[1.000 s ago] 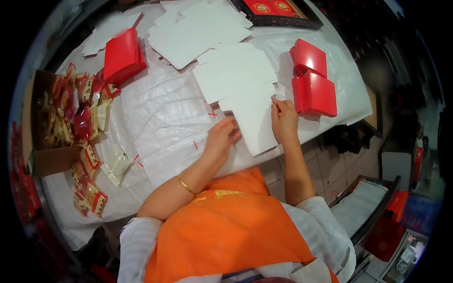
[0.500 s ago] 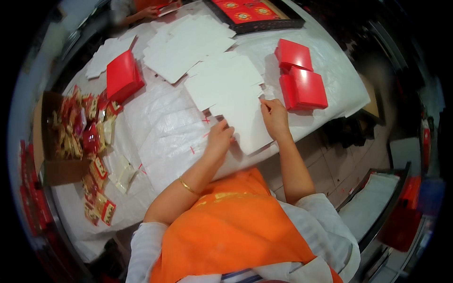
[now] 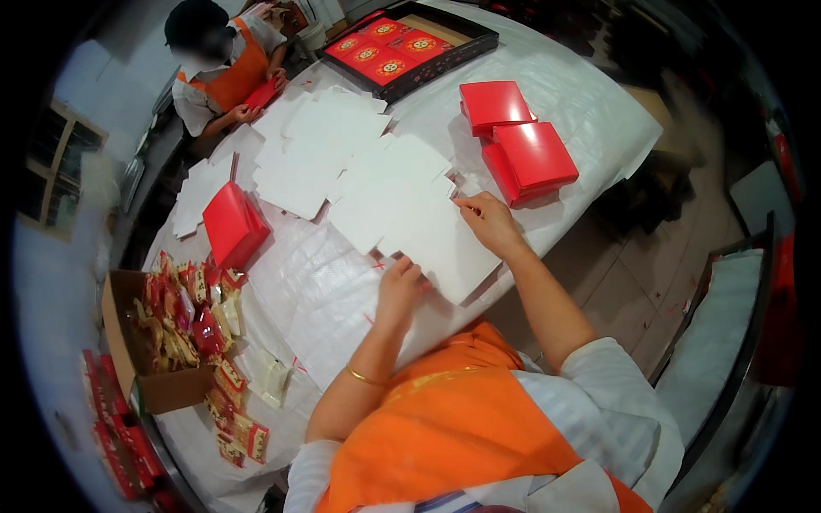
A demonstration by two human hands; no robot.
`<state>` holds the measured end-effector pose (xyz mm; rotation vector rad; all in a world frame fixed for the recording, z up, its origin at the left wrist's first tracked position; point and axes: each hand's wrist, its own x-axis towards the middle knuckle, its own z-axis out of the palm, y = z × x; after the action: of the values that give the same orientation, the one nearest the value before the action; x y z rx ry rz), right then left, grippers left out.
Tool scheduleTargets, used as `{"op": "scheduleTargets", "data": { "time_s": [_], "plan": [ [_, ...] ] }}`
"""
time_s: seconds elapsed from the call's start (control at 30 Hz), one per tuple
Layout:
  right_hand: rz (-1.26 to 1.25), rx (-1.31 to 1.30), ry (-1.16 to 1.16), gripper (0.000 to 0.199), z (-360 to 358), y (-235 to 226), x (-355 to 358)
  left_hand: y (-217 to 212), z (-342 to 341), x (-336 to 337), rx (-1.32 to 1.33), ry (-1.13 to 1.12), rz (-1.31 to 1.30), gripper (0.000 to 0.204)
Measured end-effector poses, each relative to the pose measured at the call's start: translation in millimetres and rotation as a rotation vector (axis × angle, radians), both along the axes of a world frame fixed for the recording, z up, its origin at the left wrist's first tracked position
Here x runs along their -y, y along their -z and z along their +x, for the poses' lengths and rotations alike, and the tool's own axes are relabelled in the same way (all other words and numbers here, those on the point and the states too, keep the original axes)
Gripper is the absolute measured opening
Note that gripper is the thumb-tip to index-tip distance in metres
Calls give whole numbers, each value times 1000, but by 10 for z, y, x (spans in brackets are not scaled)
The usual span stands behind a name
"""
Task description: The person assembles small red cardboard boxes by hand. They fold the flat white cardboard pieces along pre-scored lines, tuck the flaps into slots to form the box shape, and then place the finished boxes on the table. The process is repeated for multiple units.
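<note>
White flat cardboard box blanks [image 3: 398, 192] lie in an overlapping pile in front of me, their notched edges showing. At the pile's left edge, my left hand [image 3: 402, 291] is closed with curled fingers on the nearest blank. My right hand [image 3: 489, 221] pinches the same blank's right edge near its tabs; the fingertips are partly hidden. Just beyond that hand stand red folded boxes [image 3: 534, 154] in stacks. A second pile of white blanks [image 3: 316, 150] spreads farther back.
A carton [image 3: 167, 389] of small wrapped packets [image 3: 192, 321] stands at left, some packets spilled beside it. Nearby is a red box stack [image 3: 231, 224]. A dark tray [image 3: 475, 41] with red boxes sits at the back. Across the table, a person [image 3: 227, 77] holds a red piece.
My view has tilted up and shifted, bringing the co-worker and more of the tray into sight. Both hands stay at the blank's edges, with little visible movement.
</note>
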<state>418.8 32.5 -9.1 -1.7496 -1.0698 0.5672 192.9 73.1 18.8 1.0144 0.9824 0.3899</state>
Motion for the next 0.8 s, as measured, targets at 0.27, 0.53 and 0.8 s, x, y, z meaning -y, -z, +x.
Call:
{"op": "scheduleTargets", "data": {
  "time_s": [0.27, 0.53, 0.8],
  "plan": [
    [-119, -49, -51, 22, -62, -107, -94, -61, -16, 20, 58, -18, -4, 36],
    [117, -606, -358, 27, -187, -252, 63, 132, -245, -169, 320, -365, -78, 38],
    [-59, -766, -522, 34, -865, -576, -47, -288, -834, -79, 375, -584, 361, 44]
  ]
}}
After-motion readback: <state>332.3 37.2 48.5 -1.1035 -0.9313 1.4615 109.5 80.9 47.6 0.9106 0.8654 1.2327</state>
